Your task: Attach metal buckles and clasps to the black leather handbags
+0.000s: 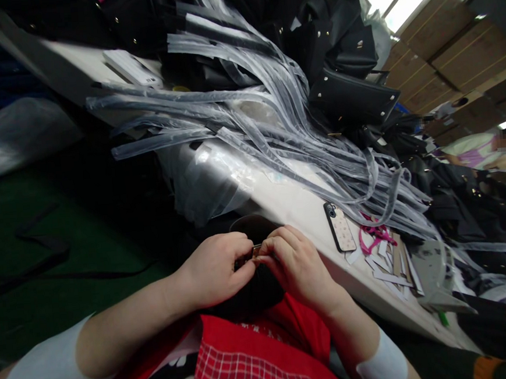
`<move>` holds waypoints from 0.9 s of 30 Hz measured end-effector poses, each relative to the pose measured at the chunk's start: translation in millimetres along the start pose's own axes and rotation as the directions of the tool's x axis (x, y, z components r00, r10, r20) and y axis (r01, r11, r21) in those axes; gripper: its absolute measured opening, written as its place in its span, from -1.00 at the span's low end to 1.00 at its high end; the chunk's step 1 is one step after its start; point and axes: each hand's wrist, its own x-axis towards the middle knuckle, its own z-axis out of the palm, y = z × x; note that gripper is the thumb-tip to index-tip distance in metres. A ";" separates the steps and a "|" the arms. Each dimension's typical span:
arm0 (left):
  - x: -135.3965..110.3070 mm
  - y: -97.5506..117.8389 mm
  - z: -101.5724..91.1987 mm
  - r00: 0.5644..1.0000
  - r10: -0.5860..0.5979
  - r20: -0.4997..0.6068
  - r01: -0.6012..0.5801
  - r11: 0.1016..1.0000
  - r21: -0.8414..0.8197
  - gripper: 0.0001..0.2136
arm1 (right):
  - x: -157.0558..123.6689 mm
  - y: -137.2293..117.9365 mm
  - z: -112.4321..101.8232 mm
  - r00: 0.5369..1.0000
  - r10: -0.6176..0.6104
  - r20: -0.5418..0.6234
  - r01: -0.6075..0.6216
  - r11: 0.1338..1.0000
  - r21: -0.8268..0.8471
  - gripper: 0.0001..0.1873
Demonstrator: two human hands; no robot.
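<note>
My left hand [215,268] and my right hand [296,265] meet close together over my lap, just below the table's edge. Both have their fingers curled and pinch a small brass-coloured metal fitting [256,251] on a black strap or bag piece [261,288]. The black piece lies on my red apron [266,352] and is mostly hidden beneath my hands.
A white table [293,204] holds a large heap of clear plastic sleeves with black straps [273,112], black handbags [350,94] at the back, a phone in a patterned case [340,226], pink cord [373,235] and paper scraps [390,266]. Another person sits at far right.
</note>
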 end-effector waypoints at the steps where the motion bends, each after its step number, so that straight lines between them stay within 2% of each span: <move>1: 0.1 0.0 0.5 1.000 -0.007 -0.010 0.007 1.000 -0.008 -0.82 | -0.3 -0.5 0.0 1.000 0.004 0.002 -0.004 1.000 0.005 -0.83; 6: 0.9 -3.8 4.4 0.991 -0.070 -0.116 0.061 0.995 -0.074 -0.95 | -5.2 -4.6 2.0 0.999 0.044 0.021 -0.044 0.998 0.044 -0.81; 11: 3.0 -9.2 6.2 0.959 -0.116 -0.259 0.099 0.992 -0.076 -0.93 | -9.2 -9.0 9.6 0.990 0.139 -0.015 -0.136 0.981 0.141 -0.84; 16: 4.3 -10.4 7.3 0.967 -0.087 -0.242 0.062 0.992 -0.107 -0.90 | -9.1 -8.0 16.9 0.960 0.245 -0.134 -0.209 0.949 0.234 -0.88; 21: 4.1 -12.1 6.9 0.961 -0.109 -0.253 0.087 0.991 -0.098 -0.92 | -6.9 -4.3 21.0 0.896 0.340 -0.285 -0.272 0.929 0.252 -0.96; 23: 4.4 -12.1 5.8 0.962 -0.111 -0.250 0.091 0.992 -0.093 -0.93 | -4.9 -1.6 23.6 0.881 0.351 -0.318 -0.276 0.926 0.258 -0.89; 27: 5.4 -11.5 3.9 0.963 -0.107 -0.249 0.092 0.993 -0.068 -0.92 | -0.5 3.1 29.8 0.890 0.332 -0.313 -0.253 0.930 0.267 -0.75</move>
